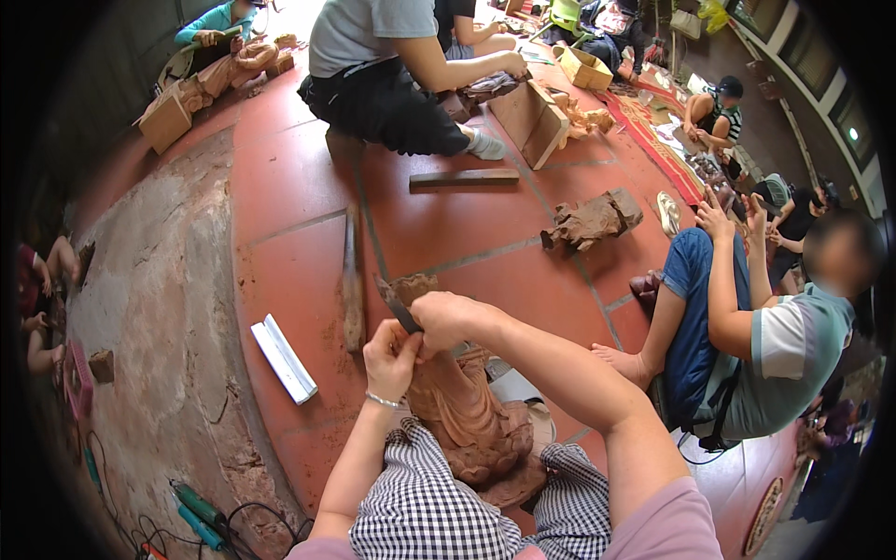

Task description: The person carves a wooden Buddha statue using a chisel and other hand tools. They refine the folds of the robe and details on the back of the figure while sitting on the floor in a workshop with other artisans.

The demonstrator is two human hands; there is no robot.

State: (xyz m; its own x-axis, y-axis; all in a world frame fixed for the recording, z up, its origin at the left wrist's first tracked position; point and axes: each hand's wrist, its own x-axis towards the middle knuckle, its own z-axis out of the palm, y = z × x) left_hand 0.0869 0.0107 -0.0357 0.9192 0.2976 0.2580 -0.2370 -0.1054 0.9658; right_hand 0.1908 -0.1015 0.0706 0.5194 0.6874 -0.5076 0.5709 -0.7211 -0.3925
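While the carved wooden figure (467,420) stands wedged between the checked-trousered knees, it stays steady for cutting. Left hand (392,355) pinches the chisel (399,313) low on its blade, its grip narrow, guiding the edge; right hand (448,319) wraps the handle, its grip closed around it. Beside them on the tiled floor (299,187) lie a white block (285,359) and a long wooden stick (353,280). Farther off, an open wooden box (586,67) sits among other carvers; its contents cannot be made out.
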